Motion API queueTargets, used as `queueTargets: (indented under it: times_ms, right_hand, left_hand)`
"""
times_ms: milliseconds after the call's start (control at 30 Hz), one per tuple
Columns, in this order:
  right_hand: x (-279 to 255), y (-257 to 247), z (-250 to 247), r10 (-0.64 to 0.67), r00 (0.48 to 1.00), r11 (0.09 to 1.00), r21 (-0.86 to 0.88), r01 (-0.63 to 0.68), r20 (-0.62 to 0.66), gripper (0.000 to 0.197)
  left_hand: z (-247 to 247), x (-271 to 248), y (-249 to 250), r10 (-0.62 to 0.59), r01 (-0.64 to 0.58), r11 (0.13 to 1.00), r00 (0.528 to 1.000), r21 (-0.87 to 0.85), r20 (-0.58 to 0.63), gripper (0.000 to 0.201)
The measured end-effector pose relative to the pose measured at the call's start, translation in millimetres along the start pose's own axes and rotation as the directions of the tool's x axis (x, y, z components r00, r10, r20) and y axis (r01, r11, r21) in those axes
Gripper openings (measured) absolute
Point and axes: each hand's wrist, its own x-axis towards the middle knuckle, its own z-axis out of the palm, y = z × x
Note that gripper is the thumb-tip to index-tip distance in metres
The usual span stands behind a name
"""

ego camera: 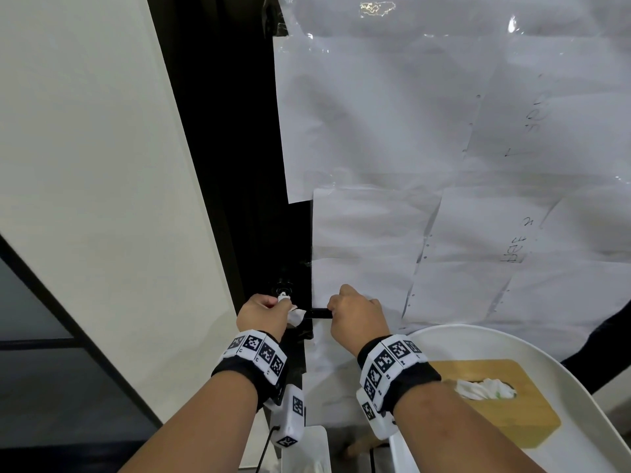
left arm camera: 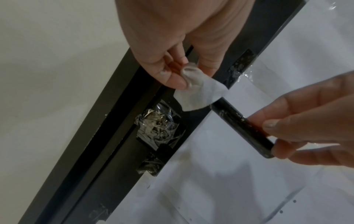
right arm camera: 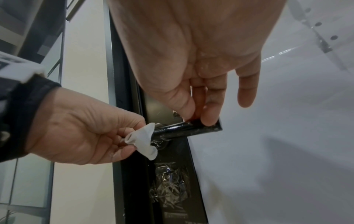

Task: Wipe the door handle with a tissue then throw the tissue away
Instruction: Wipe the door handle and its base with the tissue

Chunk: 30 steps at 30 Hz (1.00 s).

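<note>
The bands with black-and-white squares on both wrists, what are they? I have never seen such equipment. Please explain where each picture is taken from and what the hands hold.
No machine works here: a person uses two bare hands. The patterned wrist bands belong to the recording gear; each wrist also carries a camera. The wide picture comes from a camera on the head, looking down; the two close pictures come from the wrists. The left hand pinches a small white wipe at the base of a black door handle. The right hand holds the handle's free end between thumb and fingers. White paper sheets cover the door. At lower right, a wooden tissue box lies on a white rounded surface.
</note>
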Motion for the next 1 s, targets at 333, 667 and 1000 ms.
queueTargets:
  times_ms: [333,667,1000]
  right_hand:
    - [2,3,3,-0.018,1.000,1.000,0.005,0.018,-0.016,0.030]
    - [1,3,3,-0.018,1.000,1.000,0.012,0.018,-0.012,0.030]
    - [1,4,3,-0.019,1.000,1.000,0.024,0.019,-0.013,0.032]
  left_hand:
    - [-12,-6,-18,0.085,-0.090,0.991,0.995,-0.103,-0.053,0.005]
    - [-8,-12,-11,0.261,-0.263,0.964,0.964,-0.046,-0.041,0.026]
    - [-11,-13,-10,0.170,-0.174,0.983,0.983,-0.060,-0.063,0.007]
